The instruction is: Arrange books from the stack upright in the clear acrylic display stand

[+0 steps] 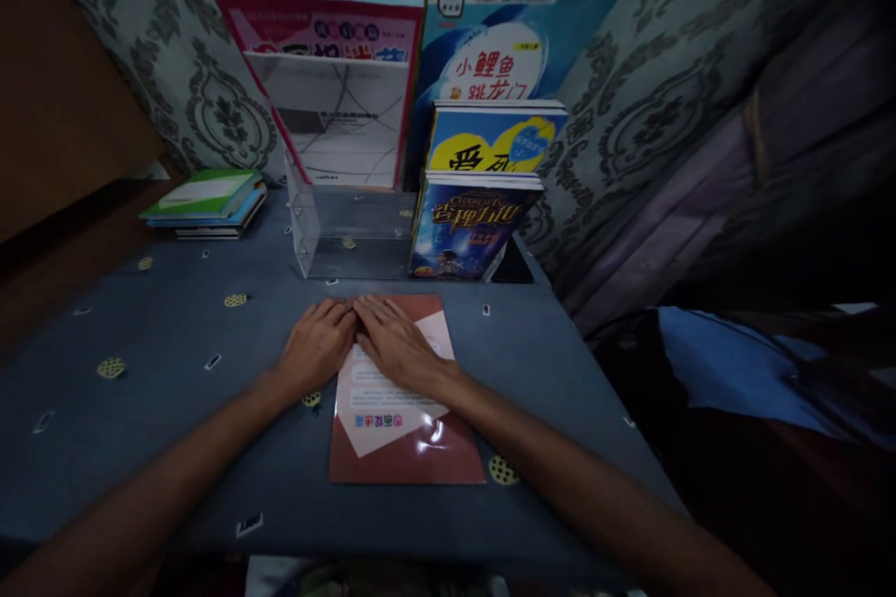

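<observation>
A thin reddish-brown book [406,462] lies on the table with a tilted pale panel on its cover; the print faces away from me. My left hand [318,345] is curled at its upper left edge, the fingers bent and close together, fingertips hidden. Across the upper part of the cover lies my right hand [396,340], fingers stretched out towards that same corner. The two hands touch at the fingertips. What lies under them at the corner is hidden.
Behind the book stands a clear acrylic rack [350,256] holding upright books, including a dark blue book [466,233] and a pink-edged book [318,121]. Several books lie in a green-topped stack [210,201] at the left. A patterned grey-blue cloth [175,308] covers the table. Curtains [686,168] hang at the right.
</observation>
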### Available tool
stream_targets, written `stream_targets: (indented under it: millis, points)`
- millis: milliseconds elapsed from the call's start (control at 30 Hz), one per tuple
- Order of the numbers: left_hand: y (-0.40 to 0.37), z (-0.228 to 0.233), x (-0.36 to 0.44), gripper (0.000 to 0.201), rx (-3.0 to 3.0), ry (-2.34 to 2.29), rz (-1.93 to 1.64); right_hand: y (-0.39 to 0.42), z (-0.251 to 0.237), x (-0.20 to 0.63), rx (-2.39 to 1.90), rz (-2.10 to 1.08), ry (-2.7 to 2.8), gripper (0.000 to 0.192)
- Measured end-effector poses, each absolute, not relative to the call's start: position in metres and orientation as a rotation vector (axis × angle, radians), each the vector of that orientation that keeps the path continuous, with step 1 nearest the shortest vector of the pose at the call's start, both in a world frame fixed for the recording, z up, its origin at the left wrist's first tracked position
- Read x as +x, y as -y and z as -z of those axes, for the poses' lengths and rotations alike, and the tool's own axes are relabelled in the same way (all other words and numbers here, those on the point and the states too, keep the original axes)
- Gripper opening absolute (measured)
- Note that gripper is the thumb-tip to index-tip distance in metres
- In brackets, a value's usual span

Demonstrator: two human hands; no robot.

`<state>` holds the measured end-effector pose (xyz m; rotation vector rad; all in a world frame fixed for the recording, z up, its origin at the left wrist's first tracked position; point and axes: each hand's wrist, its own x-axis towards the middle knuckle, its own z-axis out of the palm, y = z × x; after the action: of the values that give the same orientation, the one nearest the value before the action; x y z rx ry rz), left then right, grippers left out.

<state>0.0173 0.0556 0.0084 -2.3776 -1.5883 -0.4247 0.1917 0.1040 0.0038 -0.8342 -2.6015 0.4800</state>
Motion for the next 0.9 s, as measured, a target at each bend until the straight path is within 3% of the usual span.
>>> stream_targets:
  millis: [533,900]
  points:
    - [-0.055,-0.013,0.02,0.033,-2.379,1.684,0.316,-0.118,0.003,0.275,-1.064,-0.445,2.47,0.048]
    - [-0.067,-0.024,0.037,0.035,-2.527,1.581,0.411,-0.153,0.011,0.292,-0.969,-0.953,1.971,0.04]
